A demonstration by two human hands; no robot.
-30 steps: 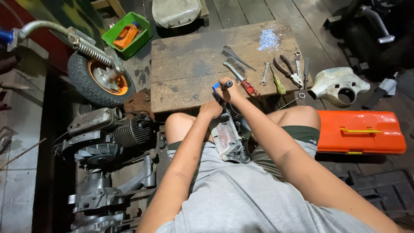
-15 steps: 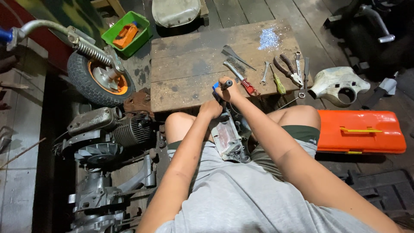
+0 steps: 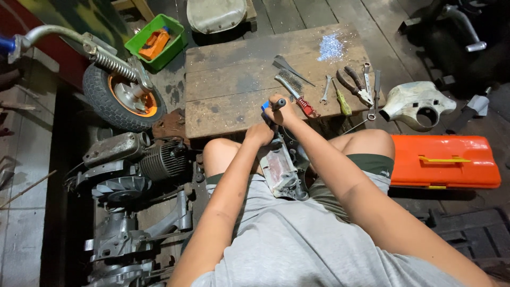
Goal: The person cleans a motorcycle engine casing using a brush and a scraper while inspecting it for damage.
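I sit with a grey metal engine part [image 3: 281,170] between my knees. My right hand [image 3: 282,110] is closed around a tool with a blue and black handle [image 3: 270,104], held upright over the part. My left hand [image 3: 259,134] rests just below it, gripping the top of the metal part or the tool's shaft; I cannot tell which. Both hands sit at the near edge of a low wooden board [image 3: 239,79].
On the board lie a wire brush [image 3: 295,94], pliers [image 3: 355,85], wrenches [image 3: 372,85], a yellow-green screwdriver [image 3: 342,101] and metal shavings [image 3: 330,48]. An orange toolbox [image 3: 443,162] sits right, a white cover [image 3: 417,103] behind it. A wheel [image 3: 122,98], engine [image 3: 138,159] and green bin [image 3: 156,42] stand left.
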